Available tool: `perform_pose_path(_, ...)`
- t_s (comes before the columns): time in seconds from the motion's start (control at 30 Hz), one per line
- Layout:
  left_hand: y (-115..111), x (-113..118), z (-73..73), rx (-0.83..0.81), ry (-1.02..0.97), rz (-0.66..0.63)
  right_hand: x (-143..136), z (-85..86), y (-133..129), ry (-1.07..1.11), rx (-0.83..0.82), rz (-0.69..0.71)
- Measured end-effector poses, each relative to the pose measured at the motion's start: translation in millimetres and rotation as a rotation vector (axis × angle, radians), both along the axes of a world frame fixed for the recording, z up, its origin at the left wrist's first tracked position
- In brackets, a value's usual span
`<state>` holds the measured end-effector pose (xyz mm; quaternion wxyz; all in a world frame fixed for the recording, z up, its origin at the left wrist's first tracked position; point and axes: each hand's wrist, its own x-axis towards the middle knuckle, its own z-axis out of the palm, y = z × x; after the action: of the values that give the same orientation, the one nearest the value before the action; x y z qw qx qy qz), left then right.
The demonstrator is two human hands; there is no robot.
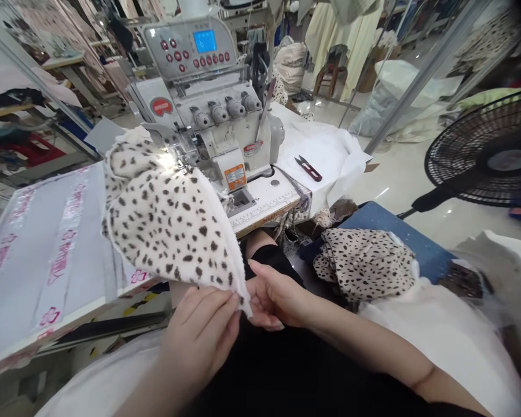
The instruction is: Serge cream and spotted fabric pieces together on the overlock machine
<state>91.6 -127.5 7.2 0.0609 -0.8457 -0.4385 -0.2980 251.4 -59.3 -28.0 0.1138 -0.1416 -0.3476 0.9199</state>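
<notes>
A cream fleecy cloth with dark brown spots stretches from the overlock sewing machine down to my hands. Its upper end lies beside the lit needle area, and its lower end narrows to a corner. My left hand pinches that corner between thumb and fingers. On the other side of the corner, my right hand has its curled fingers against the white edge, partly behind it, with the thumb raised. How firmly the right fingers grip is hard to see.
Dark red thread snips lie on white material right of the machine. More spotted cloth is heaped on a blue surface at right. A black fan stands beyond. The plastic-covered table extends left.
</notes>
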Motion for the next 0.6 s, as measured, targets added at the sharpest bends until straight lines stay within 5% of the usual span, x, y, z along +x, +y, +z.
perform_pose_path(0.23, -2.2, -7.4, 2.6, -0.002, -0.026, -0.031, 0.1, 3.7, -1.1, -0.045, 0.156, 0.095)
perform_pose_path(0.3, -1.9, -9.3, 7.9, 0.0, -0.06, -0.045, 3.5, 13.3, -2.6, -0.144, 0.437, -0.042)
perform_pose_path(0.43, -1.4, -10.1, 22.9, 0.011, -0.08, -0.033, 9.7, 34.6, -1.8, -0.248, 1.359, -0.67)
perform_pose_path(0.5, -3.3, -10.2, 28.5, 0.023, -0.087, -0.032, 9.4, 38.6, 2.3, -0.125, 1.705, -0.697)
perform_pose_path(0.6, -10.4, -9.9, 27.9, 0.055, -0.11, 0.004, 6.2, 38.1, 10.9, 0.019, 1.918, -0.543)
